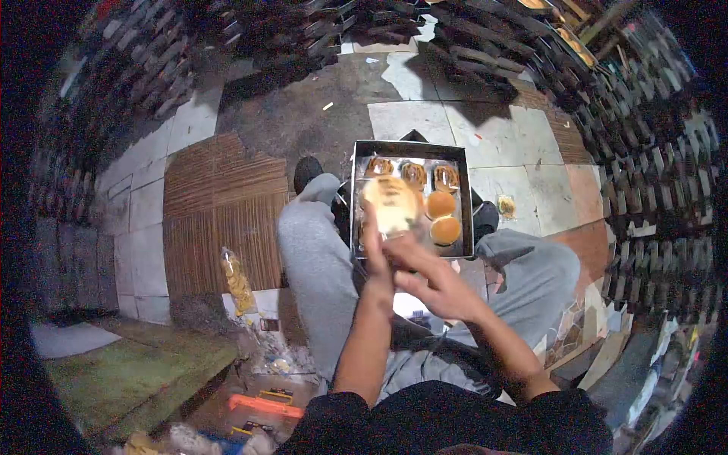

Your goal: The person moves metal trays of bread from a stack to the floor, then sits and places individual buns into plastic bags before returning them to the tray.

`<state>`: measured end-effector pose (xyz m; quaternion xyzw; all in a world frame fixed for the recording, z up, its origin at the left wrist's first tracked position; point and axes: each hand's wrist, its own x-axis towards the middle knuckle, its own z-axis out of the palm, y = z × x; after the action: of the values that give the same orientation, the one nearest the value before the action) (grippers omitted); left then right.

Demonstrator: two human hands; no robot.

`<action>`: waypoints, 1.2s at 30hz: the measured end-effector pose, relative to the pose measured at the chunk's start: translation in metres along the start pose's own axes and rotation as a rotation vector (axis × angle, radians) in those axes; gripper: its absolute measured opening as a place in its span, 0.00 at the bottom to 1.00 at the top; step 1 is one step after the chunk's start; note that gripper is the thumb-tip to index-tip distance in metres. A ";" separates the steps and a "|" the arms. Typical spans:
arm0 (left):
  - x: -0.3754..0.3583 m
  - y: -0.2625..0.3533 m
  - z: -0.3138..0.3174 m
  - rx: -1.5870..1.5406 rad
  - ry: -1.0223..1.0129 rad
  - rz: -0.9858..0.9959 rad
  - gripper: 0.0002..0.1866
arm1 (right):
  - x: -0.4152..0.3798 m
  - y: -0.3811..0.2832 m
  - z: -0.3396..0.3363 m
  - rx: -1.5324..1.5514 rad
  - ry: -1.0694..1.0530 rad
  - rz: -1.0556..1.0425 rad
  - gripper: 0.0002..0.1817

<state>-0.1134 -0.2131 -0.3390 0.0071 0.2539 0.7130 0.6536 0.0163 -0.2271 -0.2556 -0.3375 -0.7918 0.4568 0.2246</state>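
Observation:
A round bun with dark marks on top is held up over a square metal tray. It is blurred, and a pale area at its lower side may be wrapping. My left hand grips the bun from its left and lower side. Just below the bun, my right hand has its fingers curled in close to my left hand; what they pinch is hidden by blur. Inside the tray, several dark-striped buns in shiny wrapping line the far side. Two plain golden buns lie at the right.
My crossed legs in grey trousers flank the tray. A clear bag of yellowish food lies on the floor at left, and a small packet at right. Stacked dark trays line the sides. An orange tool is near my left elbow.

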 end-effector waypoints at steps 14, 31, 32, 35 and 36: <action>-0.046 0.052 0.022 -0.114 -0.200 0.138 0.35 | -0.046 -0.029 -0.038 0.295 -0.528 -0.060 0.11; -0.108 0.122 0.000 1.547 0.006 1.094 0.07 | 0.024 -0.038 0.018 0.306 0.276 -0.038 0.06; -0.108 0.125 0.005 1.498 -0.051 1.120 0.08 | 0.021 -0.056 0.010 0.099 0.356 -0.262 0.06; -0.113 0.127 0.008 1.346 -0.075 1.015 0.05 | 0.017 -0.026 0.018 -0.184 0.601 -0.482 0.06; -0.117 0.128 0.004 1.342 0.044 0.759 0.05 | 0.023 -0.010 0.015 0.219 0.476 -0.139 0.06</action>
<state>-0.2139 -0.3234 -0.2497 0.4745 0.6249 0.5816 0.2147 -0.0128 -0.2220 -0.2535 -0.3541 -0.6839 0.4310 0.4703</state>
